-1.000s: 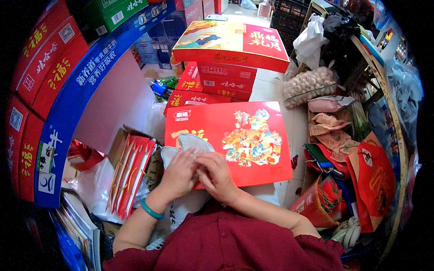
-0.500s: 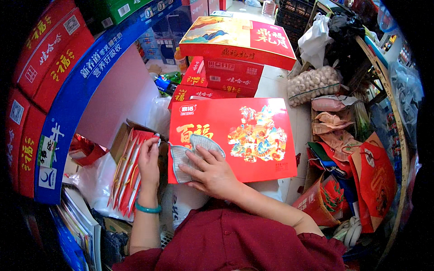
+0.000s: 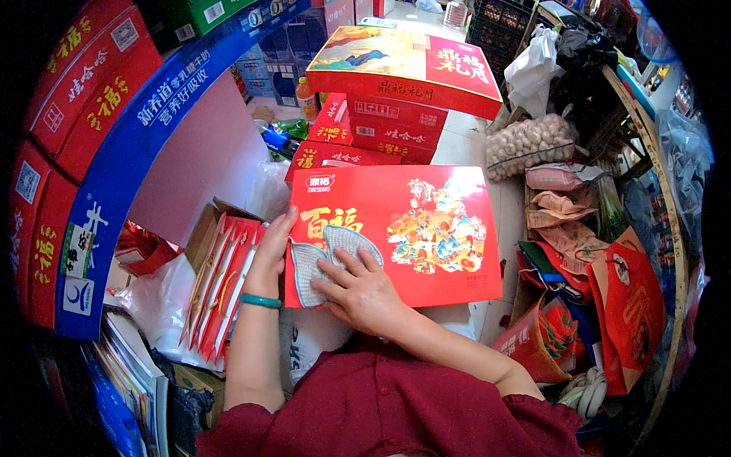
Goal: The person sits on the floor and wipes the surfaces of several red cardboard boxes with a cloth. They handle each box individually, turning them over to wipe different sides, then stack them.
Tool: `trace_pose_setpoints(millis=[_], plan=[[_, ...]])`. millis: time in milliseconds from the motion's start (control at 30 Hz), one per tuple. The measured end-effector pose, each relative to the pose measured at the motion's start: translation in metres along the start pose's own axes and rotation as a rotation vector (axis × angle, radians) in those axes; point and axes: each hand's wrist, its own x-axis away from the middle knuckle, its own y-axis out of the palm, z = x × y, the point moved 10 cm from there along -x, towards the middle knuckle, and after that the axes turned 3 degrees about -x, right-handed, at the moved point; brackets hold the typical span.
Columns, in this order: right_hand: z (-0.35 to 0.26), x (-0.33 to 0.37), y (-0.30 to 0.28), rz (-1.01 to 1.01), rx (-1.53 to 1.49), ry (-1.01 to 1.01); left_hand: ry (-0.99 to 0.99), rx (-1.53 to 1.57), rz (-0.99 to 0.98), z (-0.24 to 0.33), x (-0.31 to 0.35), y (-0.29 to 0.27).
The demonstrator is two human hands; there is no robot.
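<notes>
A red gift box (image 3: 449, 286) with gold lettering and a colourful printed picture lies in front of me, broad face up. Spread over a grey-blue cloth (image 3: 306, 266) on the box's lower left part, my right hand (image 3: 356, 286) presses it against the surface, fingers slightly bent. The cloth is folded and pokes out around the fingers. My left hand (image 3: 272, 247), with a green bangle at the wrist, rests along the box's left edge. Its fingers are stretched toward the upper left corner; the thumb is hard to make out.
Behind stands another gift box (image 3: 403, 68) on stacked red cartons (image 3: 396, 129). Red packets (image 3: 221, 282) fill a carton at left, beside a blue-edged display panel (image 3: 164, 110). To the right are a net bag of garlic (image 3: 529, 145) and red paper bags (image 3: 628, 305).
My left hand has moved up and right, from beside the box onto its left edge. The right hand and cloth have shifted only slightly.
</notes>
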Motion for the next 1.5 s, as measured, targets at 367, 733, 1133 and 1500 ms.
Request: trace_pose_setpoints(millis=[367,733,1133,1500], plan=[[0.031,0.036,-0.032,-0.058,0.04,0.143,0.095,-0.09,0.089,-0.002,-0.003,-0.01],[0.158,0.094,-0.128,0.212,0.361,0.555,0.137,-0.129,0.071,-0.001,-0.006,-0.005],[0.119,-0.025,-0.025,0.049,0.198,0.156,0.154,-0.124,0.092,-0.002,-0.009,-0.015],[0.241,0.05,-0.125,0.191,0.323,0.525,0.129,-0.14,0.092,-0.004,-0.011,-0.016]])
